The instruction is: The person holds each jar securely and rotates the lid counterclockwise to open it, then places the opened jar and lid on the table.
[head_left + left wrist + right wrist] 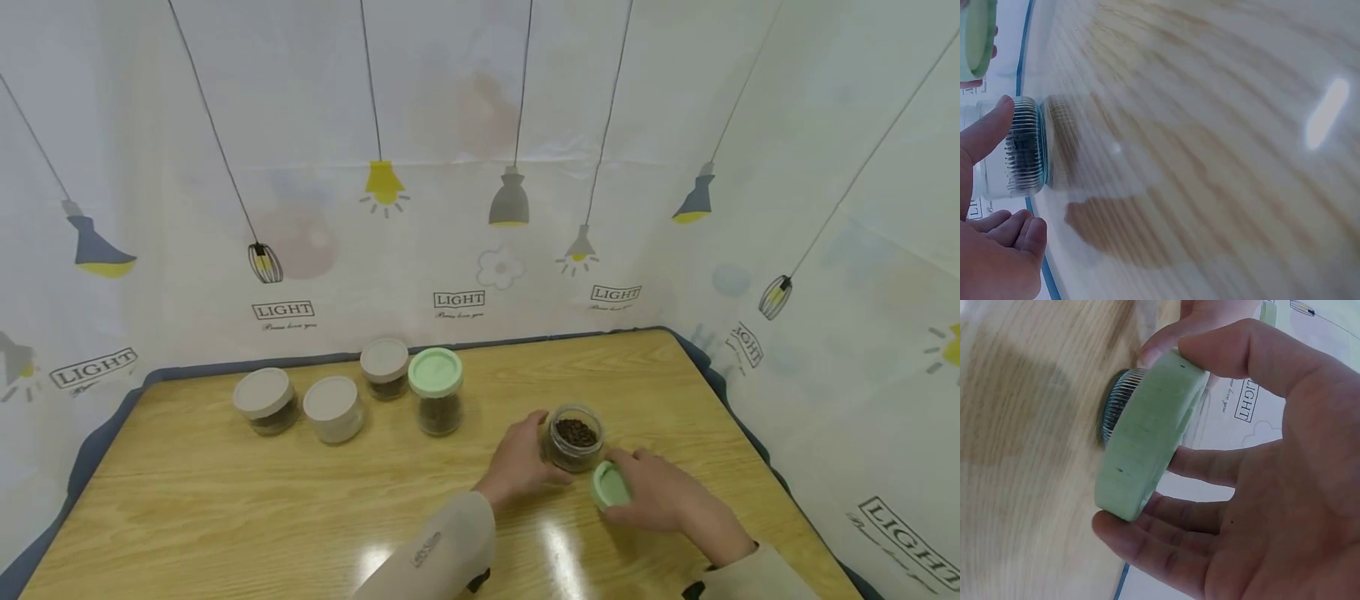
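An uncovered glass jar (pixel 576 435) stands upright on the table with dark brown beans (pixel 576 432) inside. My left hand (pixel 521 458) holds it from the left, thumb against the ribbed glass (pixel 1024 147) in the left wrist view. Just to the right, my right hand (pixel 660 496) grips a pale green lid (pixel 1147 437) by its edge, thumb on one side and fingertips on the other. The lid is tilted on its side beside the jar, its inner face turned toward the jar's side. In the right wrist view the lid hides much of the jar.
At the back left stand a green-lidded jar (pixel 437 392) with dark contents and white-lidded jars, one at the far left (pixel 266 400), a pale one (pixel 333 408) and one behind (pixel 386 368). A printed curtain (pixel 465 250) borders the wooden table (pixel 225 508).
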Available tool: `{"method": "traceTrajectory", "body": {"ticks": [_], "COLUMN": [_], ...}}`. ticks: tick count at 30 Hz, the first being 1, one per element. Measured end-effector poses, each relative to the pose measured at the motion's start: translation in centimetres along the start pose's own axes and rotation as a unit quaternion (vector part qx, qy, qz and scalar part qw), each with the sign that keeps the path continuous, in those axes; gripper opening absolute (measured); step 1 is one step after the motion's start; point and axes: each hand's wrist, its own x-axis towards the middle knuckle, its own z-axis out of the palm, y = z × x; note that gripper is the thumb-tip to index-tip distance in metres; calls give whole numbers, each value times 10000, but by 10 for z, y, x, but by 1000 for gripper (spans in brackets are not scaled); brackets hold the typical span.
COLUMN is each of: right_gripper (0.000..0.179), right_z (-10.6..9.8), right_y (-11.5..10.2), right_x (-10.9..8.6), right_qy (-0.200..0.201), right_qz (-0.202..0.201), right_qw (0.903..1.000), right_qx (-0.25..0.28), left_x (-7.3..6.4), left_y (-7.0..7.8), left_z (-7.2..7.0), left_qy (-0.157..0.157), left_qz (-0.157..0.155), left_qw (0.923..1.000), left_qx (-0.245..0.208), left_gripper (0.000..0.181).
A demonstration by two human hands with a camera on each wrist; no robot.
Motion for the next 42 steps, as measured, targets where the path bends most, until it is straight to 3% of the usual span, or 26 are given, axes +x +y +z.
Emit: {"method": "traceTrajectory", "body": {"ticks": [7, 19, 25, 33, 38, 42], "right_gripper": [75, 80, 83, 81, 87, 90], "right_z": [1, 9, 13, 21, 25, 32], "right_y": [3, 14, 19, 22, 26, 29], "right_x": [-2, -1, 1, 5, 9, 14], "right_qy": [-3, -321, -524, -326, -279, -89], "right_qz": [-130, -205, -356, -982, -937, -882], "right_qw": [9999, 9944, 9893, 9841, 9846, 9912], "right_qx": [59, 981, 1316, 1447, 1451, 978], "left_x": [-13, -33, -40, -47, -50, -52], "left_y": [-3, -24, -29, -34, -38, -41], "left_z": [-13, -34, -42, -47, -51, -53], "left_qy": [-61, -112, -212, -219, -183, -118], "left_qz": [3, 147, 254, 172, 206, 232], "left_qw": [9995, 9973, 9971, 9978, 9980, 9979], "left_qx": [315, 708, 687, 604, 571, 589], "left_gripper": [99, 94, 90, 88, 87, 86]}}
